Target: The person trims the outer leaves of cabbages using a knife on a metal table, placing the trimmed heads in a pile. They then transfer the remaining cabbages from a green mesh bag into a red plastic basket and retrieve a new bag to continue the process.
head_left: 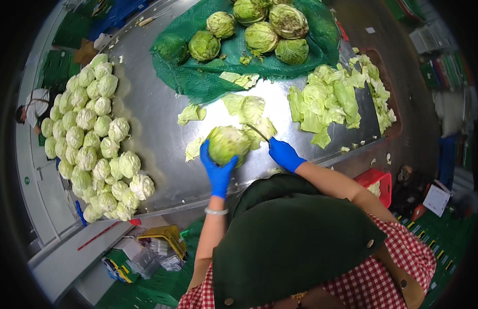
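Observation:
Wearing a blue glove, my left hand [219,170] grips a green cabbage [228,145] from its near left side, over the steel table [161,127]. A knife [258,132] is in my right hand [284,153], also gloved in blue. Its blade points up and left, just right of the cabbage and above loose leaves. Cut cabbage leaves [244,108] lie behind the cabbage, and a smaller leaf piece [192,114] lies to the left.
Whole cabbages [261,36] rest on a green mesh sack [208,83] at the back. Trimmed cabbages [86,119] are heaped along the left. Leaves [326,98] pile up at right, near a leaf-filled bin [391,104]. A red crate [385,185] stands below. A person [38,104] is far left.

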The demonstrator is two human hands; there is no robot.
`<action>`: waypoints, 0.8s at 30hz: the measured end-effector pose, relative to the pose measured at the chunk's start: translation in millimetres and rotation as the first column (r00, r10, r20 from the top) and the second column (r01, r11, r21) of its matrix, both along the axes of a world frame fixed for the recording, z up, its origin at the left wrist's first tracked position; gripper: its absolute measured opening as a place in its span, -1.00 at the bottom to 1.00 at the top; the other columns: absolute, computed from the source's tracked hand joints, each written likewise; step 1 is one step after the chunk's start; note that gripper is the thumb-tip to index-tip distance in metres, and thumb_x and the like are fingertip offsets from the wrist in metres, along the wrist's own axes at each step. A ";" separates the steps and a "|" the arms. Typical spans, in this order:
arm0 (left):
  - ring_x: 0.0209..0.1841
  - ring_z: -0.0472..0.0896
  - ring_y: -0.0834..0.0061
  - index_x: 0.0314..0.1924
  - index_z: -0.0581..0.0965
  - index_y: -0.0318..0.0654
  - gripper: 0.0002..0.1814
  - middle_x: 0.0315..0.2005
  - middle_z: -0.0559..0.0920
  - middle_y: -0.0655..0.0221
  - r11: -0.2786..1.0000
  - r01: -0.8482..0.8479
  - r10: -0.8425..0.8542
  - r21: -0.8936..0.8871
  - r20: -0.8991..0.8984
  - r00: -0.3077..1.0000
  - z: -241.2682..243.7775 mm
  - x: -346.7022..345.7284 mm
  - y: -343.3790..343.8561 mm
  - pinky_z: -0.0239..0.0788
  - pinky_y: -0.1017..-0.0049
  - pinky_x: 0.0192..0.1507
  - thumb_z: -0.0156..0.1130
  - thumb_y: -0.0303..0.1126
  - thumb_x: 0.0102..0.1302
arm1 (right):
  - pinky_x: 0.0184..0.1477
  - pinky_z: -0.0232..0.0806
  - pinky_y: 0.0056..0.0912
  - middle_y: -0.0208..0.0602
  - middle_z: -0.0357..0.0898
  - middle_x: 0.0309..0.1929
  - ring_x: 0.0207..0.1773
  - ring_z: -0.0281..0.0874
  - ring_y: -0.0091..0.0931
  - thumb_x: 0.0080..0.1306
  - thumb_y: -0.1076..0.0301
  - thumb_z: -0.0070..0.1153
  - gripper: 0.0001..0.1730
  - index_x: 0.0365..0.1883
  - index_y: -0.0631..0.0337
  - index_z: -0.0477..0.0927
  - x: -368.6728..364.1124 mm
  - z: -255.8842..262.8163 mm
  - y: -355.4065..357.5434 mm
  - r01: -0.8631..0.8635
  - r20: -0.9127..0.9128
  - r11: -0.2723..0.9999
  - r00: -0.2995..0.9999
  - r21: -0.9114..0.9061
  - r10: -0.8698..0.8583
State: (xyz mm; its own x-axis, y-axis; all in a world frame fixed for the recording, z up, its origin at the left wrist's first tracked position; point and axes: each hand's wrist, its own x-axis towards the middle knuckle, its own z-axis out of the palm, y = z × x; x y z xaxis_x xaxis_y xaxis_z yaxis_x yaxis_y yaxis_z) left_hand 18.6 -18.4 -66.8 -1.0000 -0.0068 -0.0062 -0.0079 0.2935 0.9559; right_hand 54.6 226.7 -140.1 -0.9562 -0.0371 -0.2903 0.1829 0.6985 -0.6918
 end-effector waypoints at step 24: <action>0.21 0.41 0.25 0.31 0.16 -0.24 -0.01 0.18 0.37 0.12 0.979 -0.044 -0.009 0.199 0.257 0.966 -3.8 1.7 73.1 0.37 0.32 0.23 0.60 -0.46 -0.07 | -0.13 0.45 0.04 0.00 0.51 -0.09 -0.16 0.58 -0.03 0.47 0.01 -0.19 -0.60 0.10 -0.05 0.53 -66.0 37.9 24.4 -0.021 0.006 0.981 1.000 0.195 0.020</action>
